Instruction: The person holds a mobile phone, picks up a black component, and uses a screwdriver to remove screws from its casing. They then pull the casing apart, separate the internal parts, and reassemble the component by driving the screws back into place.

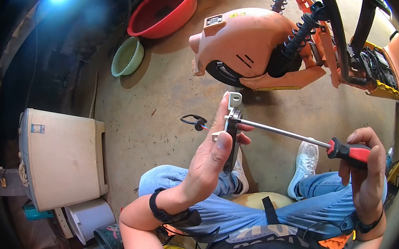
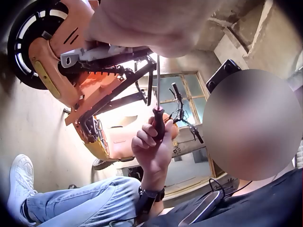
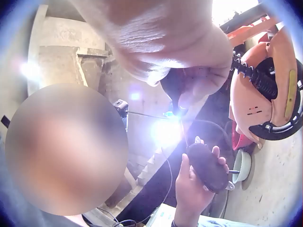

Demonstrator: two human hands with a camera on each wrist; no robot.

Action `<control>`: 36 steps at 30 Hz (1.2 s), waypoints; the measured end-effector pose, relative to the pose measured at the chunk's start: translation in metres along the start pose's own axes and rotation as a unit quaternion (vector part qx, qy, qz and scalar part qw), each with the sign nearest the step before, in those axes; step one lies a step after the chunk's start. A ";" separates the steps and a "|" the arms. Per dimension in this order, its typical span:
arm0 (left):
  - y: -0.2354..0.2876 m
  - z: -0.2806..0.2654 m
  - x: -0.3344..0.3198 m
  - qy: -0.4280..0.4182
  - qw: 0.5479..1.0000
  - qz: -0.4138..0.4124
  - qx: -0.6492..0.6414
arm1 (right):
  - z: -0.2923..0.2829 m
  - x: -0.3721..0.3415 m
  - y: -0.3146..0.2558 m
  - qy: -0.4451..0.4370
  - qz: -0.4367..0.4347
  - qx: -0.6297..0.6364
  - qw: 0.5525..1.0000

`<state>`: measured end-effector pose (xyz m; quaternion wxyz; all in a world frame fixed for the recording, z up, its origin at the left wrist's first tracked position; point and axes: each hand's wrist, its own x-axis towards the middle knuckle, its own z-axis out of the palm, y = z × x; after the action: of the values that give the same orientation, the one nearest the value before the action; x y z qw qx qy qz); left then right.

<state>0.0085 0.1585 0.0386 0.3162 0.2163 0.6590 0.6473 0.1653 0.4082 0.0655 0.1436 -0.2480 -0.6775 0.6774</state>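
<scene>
In the head view, my left hand [image 1: 202, 168] grips a dark oval part [image 1: 232, 152] with a pale metal bracket [image 1: 235, 100]. Short coloured wires with a black cable end [image 1: 199, 124] stick out beyond the fingers. My right hand [image 1: 370, 181] holds a screwdriver [image 1: 287, 134] by its red and black handle, the long shaft reaching left to the bracket. The tip is right at a small fitting there. The right wrist view shows the broad dark face of the oval part [image 3: 208, 170], with metal tabs at its ends.
An orange electric scooter [image 1: 254, 40] with bare shock absorbers stands ahead on the concrete floor. Beyond the left hand are a red basin [image 1: 165, 15] and a pale green basin [image 1: 128, 57]. A cream box [image 1: 61, 156] and a white bucket [image 1: 90, 219] stand at left.
</scene>
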 end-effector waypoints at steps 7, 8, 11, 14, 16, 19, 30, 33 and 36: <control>0.002 0.001 -0.001 -0.010 1.000 -0.008 0.004 | -0.009 0.001 -0.002 -0.035 0.047 0.006 0.998; 0.002 0.001 -0.002 -0.014 1.000 -0.023 0.000 | -0.008 0.001 -0.002 -0.019 0.045 -0.024 0.999; 0.002 0.001 -0.003 -0.018 1.000 -0.020 -0.001 | -0.009 0.001 0.001 -0.022 0.039 -0.013 0.999; 0.002 0.001 -0.003 -0.015 1.000 0.005 0.005 | -0.007 0.000 0.005 -0.009 0.030 -0.003 1.000; 0.002 0.001 -0.003 -0.014 1.000 0.005 0.006 | -0.010 0.001 -0.001 -0.026 0.027 -0.008 0.999; 0.005 0.001 -0.003 -0.008 1.000 -0.021 -0.020 | -0.007 0.001 0.004 -0.035 -0.034 -0.041 0.998; 0.003 0.002 -0.003 -0.004 0.999 -0.036 -0.032 | -0.012 -0.003 -0.009 -0.044 0.037 -0.068 0.996; 0.002 0.002 -0.004 0.000 0.998 -0.046 -0.042 | -0.013 0.000 -0.015 -0.078 0.063 -0.098 0.990; 0.003 0.001 -0.003 0.012 0.998 -0.039 -0.054 | 0.001 0.003 0.003 0.010 -0.078 -0.102 0.992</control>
<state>0.0109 0.1571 0.0425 0.3443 0.1652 0.6347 0.6718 0.1627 0.4083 0.0624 0.1763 -0.2146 -0.7591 0.5888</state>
